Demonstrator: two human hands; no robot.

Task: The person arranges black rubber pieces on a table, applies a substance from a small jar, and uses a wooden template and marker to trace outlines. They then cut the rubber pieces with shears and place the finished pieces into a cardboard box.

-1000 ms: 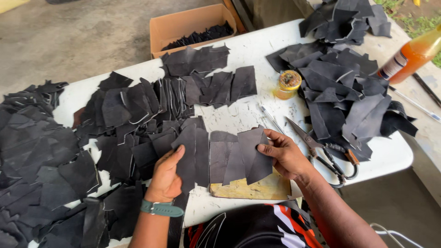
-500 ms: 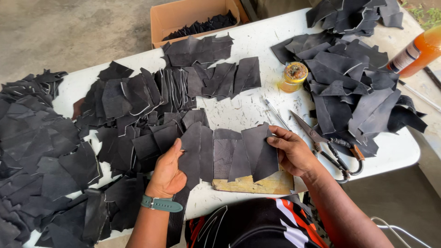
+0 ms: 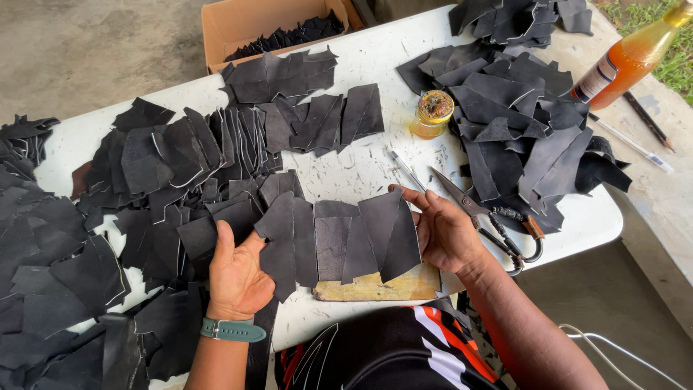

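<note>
Head view, looking down on a white table (image 3: 361, 170). The left hand (image 3: 237, 278) lies flat with fingers extended, palm down, on the left end of a row of overlapping black leather pieces (image 3: 339, 235); it presses rather than grips. A green wristwatch (image 3: 232, 330) circles that wrist. The right hand (image 3: 442, 232) is open, thumb and fingers spread, its fingertips touching the right edge of the same row. The 2 hands are well apart, 1 at each end of the row, and neither closes around anything.

The row lies near the table's front edge, partly on a tan wooden board (image 3: 379, 287) that shows below it.

Just right of the right hand lie large scissors (image 3: 487, 220) with dark handles, and just above it lies a thin metal tool (image 3: 408, 170). Farther back stands a small open jar (image 3: 432, 114) of amber contents.

Heaps of black leather scraps occupy the left side (image 3: 144, 188), the centre back (image 3: 296, 101) and the right side (image 3: 520, 123) of the table. A cardboard box (image 3: 245, 22) holding more scraps sits behind. At far right, an orange bottle (image 3: 632, 54), a pencil (image 3: 648, 120) and a pen (image 3: 628, 142) rest on a separate surface.
</note>
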